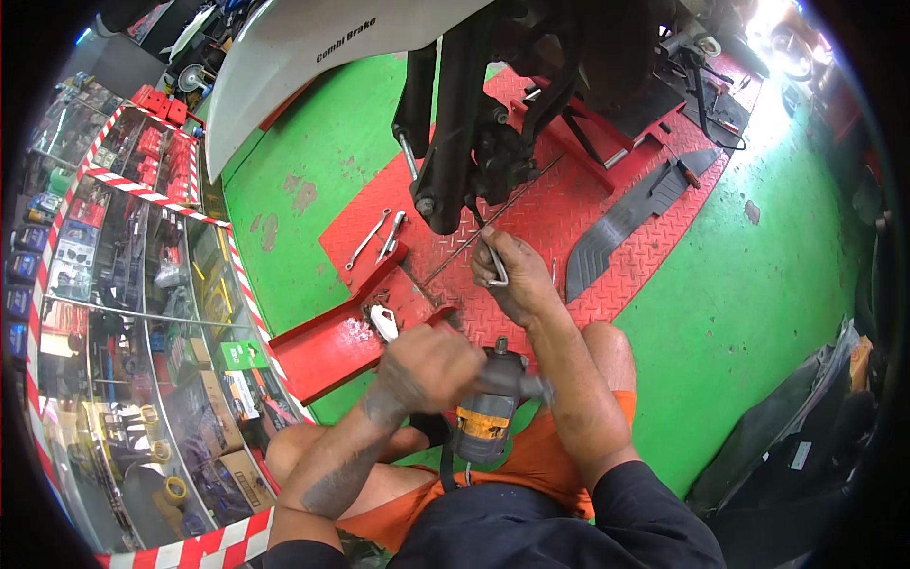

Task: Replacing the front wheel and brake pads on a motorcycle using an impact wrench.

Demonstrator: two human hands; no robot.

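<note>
My right hand [518,275] is closed round a bent silver metal rod that looks like a hex key [498,268]. Its upper end reaches up beside the foot of the black fork leg [443,180] and the brake caliper [502,152]. My left hand [431,365] is curled into a fist, smeared by motion; whatever it may hold cannot be made out. Next to it, between my thighs, stands a grey cylindrical thing with an orange band [483,422]. A white piece [384,322] lies just beyond my left hand.
Two wrenches [368,239] lie on the red ridged plate [578,322], left of the fork. A grey ribbed panel [616,232] rests at the right. White bodywork [284,66] hangs overhead. A glass display case [142,332] edged in red-white tape stands at my left, dark panels [787,446] at lower right.
</note>
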